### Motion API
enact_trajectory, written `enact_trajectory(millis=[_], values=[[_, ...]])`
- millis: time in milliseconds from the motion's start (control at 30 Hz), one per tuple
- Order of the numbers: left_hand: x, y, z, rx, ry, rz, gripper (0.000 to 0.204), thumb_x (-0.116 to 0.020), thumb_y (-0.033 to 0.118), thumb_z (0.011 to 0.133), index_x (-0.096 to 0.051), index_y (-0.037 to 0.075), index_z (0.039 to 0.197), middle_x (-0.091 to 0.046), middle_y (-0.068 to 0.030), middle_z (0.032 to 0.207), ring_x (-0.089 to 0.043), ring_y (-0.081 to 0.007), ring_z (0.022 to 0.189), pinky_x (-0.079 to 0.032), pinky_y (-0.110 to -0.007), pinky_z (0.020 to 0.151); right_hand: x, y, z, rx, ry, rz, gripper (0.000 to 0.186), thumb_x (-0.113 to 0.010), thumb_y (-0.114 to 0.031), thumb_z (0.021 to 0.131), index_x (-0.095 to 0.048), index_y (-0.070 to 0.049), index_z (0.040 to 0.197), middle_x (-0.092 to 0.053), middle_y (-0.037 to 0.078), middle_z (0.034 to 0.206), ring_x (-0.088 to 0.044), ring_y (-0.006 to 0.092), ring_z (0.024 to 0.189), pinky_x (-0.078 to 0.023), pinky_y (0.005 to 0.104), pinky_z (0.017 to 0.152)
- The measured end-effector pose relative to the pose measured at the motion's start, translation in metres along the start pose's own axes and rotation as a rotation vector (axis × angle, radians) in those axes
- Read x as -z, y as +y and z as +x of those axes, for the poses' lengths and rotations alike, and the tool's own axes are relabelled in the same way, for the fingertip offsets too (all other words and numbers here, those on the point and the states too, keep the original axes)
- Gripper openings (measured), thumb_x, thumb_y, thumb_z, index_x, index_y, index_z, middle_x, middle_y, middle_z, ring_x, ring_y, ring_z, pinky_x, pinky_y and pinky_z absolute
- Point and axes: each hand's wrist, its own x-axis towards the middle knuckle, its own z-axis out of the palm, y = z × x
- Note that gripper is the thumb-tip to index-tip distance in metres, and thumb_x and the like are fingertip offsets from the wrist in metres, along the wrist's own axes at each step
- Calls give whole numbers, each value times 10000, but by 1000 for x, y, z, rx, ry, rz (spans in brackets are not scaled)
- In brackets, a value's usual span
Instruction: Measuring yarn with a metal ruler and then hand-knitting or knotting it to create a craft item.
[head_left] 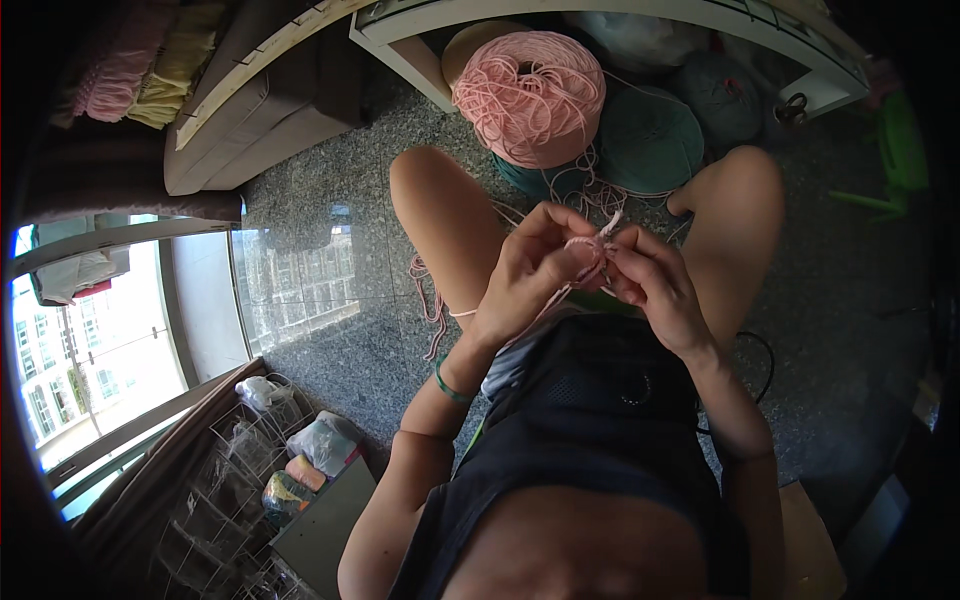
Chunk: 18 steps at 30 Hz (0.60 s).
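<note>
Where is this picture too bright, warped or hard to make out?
In the head view, the window is washed out in places and reflects off the shiny floor; in the head view, the wooden rail bows and the corners go black; in the head view, the pink yarn between the left hand and right hand is too small for its loops to be told apart.

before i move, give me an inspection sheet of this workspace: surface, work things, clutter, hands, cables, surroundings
Surface: speckled grey floor, glossy, with window reflections.
Work things: small pink yarn piece in the fingers; large pink yarn ball beyond the knees, beside a dark green yarn ball.
Clutter: loose pink strands on the floor; white plastic bag lower left.
Hands: left hand and right hand both pinch the yarn piece.
Cables: thin dark cord curving at the right; its use unclear.
Surroundings: bright window at left.
</note>
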Motion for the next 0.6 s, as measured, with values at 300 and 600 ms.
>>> enact_trajectory(millis=[300, 600], values=[[8, -1, -2, 26, -50, 87, 156, -571, 66, 888, -551, -31, 1009, -622, -67, 869, -579, -85, 771, -495, -218, 711, -1, 1, 1, -30, -16, -26, 195, -486, -190, 951, -538, -71, 807, -428, -68, 655, -349, 3, 569, -291, 166, 515], [7, 5, -1, -78, 67, 241, 168, -579, 67, 884, -569, -45, 1009, -641, -82, 894, -608, -108, 820, -498, -224, 748, -2, 0, 6, -49, 102, -90, 179, -550, -196, 917, -578, -23, 878, -548, -38, 735, -476, 22, 649, -391, 166, 603]])
